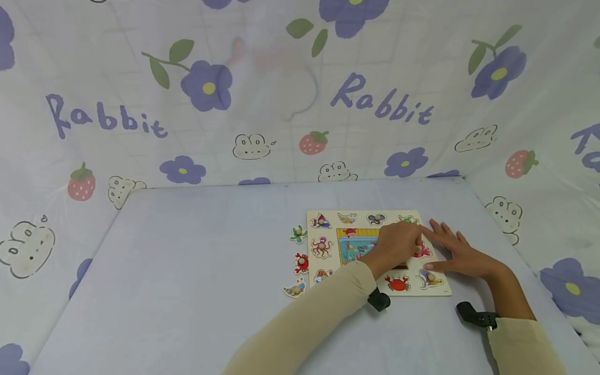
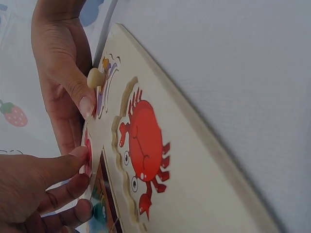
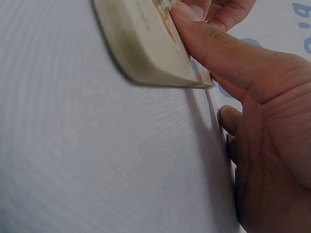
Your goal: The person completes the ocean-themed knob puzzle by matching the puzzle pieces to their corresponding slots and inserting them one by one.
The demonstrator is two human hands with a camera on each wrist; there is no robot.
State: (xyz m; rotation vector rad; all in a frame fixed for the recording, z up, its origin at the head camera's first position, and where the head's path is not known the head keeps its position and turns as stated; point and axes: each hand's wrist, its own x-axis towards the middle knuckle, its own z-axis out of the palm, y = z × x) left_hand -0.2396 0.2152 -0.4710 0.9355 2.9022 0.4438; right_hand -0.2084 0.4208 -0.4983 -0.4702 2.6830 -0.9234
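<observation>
Cream puzzle board (image 1: 414,290) flat; red crab piece (image 1: 300,264) just outside left edge.

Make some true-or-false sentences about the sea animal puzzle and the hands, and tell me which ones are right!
1. The loose turtle and loose snail lie left of the board. True.
2. The loose crab is blue. False: the loose crab is red.
3. The crab slot already holds its piece. False: the crab slot is empty.
4. The right hand touches the board. True.
5. The left hand is holding the turtle. False: the left hand is over the board.
</observation>
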